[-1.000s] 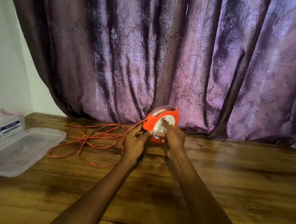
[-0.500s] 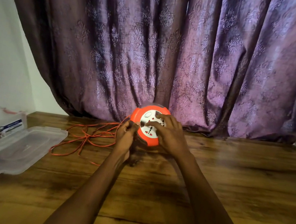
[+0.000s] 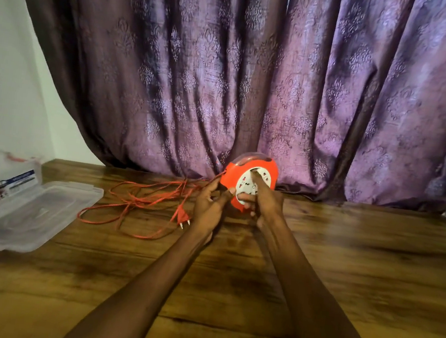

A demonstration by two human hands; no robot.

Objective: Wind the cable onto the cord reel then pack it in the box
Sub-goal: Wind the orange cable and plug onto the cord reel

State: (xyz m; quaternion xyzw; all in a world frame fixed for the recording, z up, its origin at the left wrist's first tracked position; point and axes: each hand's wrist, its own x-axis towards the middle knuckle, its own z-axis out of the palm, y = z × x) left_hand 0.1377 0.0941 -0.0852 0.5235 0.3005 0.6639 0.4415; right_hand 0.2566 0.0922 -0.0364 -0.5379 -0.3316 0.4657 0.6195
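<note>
The cord reel (image 3: 248,185) is held on edge above the desk (image 3: 344,270), gripped by the left hand (image 3: 211,205), while the right hand (image 3: 264,202) is curled against its white face. The loose cable (image 3: 138,203) trails leftward, nearer the left hand.

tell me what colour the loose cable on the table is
Orange-red, matching the cord reel; the cable shows best in the head view, lying tangled left of the hands.

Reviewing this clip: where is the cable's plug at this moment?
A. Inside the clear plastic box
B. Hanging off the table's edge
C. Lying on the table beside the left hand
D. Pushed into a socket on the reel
C: the plug lies on the table just left of the left hand, prongs free, at the end of the loose cable.
</note>
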